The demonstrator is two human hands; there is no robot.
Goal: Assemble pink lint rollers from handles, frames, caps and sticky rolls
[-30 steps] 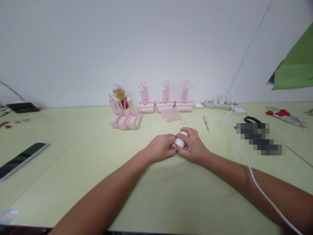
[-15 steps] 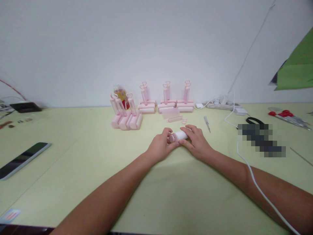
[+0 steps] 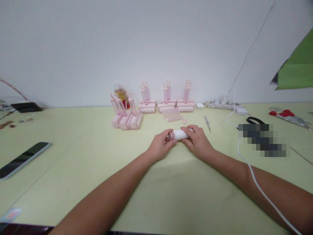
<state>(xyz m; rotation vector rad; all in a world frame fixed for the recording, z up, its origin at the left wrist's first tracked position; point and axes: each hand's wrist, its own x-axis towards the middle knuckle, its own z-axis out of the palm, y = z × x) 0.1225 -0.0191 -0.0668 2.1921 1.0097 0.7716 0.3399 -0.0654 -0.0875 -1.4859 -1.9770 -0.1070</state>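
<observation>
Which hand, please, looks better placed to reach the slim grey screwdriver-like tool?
Probably the right hand: it is nearer the tool, though holding the white cylinder; the left hand, at the cylinder's pink end, is farther.

white cylinder point(image 3: 180, 134): partly hidden by fingers point(image 3: 188, 132) of right hand point(image 3: 199, 143) | phone point(image 3: 24, 159), left of cylinder: cropped by frame edge | green sheet point(image 3: 297, 70), right of cylinder: cropped | dark object point(image 3: 262, 140), right of cylinder: blurred into blocks

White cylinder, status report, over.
Left hand, right hand: both on white cylinder. Pink end toward left hand. Screwdriver apart, not in the way.
</observation>
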